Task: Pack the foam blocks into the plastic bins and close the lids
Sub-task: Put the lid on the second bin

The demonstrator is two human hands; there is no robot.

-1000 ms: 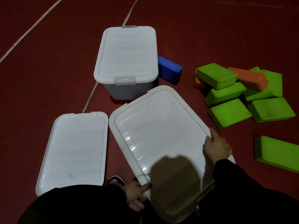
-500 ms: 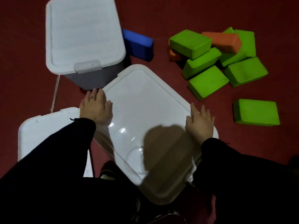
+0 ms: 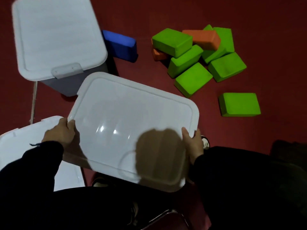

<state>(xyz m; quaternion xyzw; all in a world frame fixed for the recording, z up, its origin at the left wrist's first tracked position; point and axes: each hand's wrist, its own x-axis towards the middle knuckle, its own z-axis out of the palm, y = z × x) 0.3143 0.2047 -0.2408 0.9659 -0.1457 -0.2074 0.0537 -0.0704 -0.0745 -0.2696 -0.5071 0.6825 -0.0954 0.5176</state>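
A large white plastic lid is held up in front of me, tilted. My left hand grips its left edge and my right hand grips its right edge. A closed white bin stands at the upper left with its latch toward me. A blue foam block lies beside that bin. Several green foam blocks and two orange ones lie heaped on the red floor at the upper right. One green block lies apart at the right.
Another white lid lies flat on the floor at the lower left, partly under my left sleeve. A pale line runs along the red floor below the closed bin. My shoes and dark trousers fill the bottom.
Both hands have shifted to the lid's side edges and lifted it, turning it clockwise. The camera has moved closer and down.
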